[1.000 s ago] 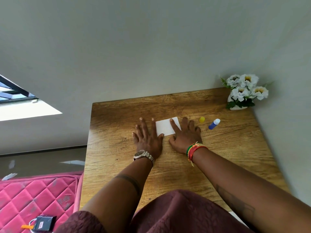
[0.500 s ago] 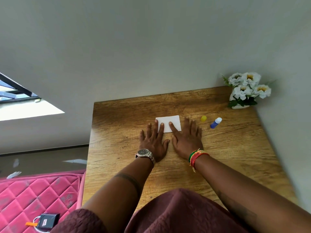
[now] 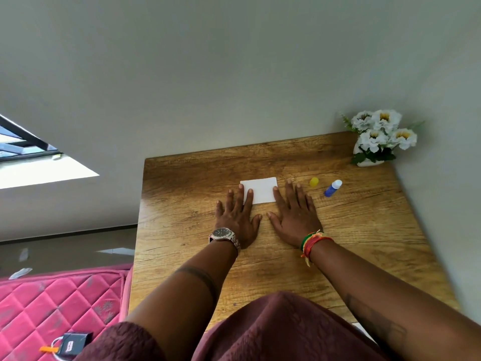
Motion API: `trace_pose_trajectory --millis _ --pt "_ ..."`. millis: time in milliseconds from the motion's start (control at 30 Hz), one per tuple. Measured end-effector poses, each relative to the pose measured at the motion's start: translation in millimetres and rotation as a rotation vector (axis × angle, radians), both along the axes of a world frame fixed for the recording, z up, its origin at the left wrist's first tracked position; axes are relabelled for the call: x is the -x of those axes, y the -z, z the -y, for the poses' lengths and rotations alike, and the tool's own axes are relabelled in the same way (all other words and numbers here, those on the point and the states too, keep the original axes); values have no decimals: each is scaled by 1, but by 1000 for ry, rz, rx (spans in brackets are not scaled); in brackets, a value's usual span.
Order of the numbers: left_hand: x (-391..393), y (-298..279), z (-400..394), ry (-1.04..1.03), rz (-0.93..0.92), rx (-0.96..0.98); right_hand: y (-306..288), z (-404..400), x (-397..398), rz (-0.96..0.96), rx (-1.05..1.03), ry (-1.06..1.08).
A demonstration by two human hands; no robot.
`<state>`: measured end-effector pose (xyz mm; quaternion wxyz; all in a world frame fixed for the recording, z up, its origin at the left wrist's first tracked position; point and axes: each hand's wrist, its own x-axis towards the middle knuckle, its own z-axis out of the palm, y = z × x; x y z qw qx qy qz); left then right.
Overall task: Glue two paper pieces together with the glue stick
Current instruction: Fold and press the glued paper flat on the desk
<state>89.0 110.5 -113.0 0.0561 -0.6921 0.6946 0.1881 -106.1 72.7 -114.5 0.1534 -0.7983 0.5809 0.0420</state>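
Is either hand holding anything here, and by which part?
Nothing is gripped. Both hands lie flat on the table; the left hand has fingertips on the paper at its left edge, the right hand touches its right edge.

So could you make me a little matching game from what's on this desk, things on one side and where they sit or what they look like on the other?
Things:
1. white paper
2. yellow cap
3. glue stick
4. flowers

Descriptions:
A. blue body, lying on its side, uncapped
B. far right corner of the desk
C. between the fingertips of both flat hands
D. small, standing alone just left of the glue stick

Pairs: 1-C, 2-D, 3-A, 4-B
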Motion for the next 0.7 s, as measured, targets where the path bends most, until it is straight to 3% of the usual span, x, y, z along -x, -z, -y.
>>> trace_pose_trajectory --millis 300,700 --pt "0 -1 -8 -117 -26 58 -9 1 -3 -19 -42 8" --pt "2 -12 9 -44 99 44 -19 12 -14 -52 -33 34"
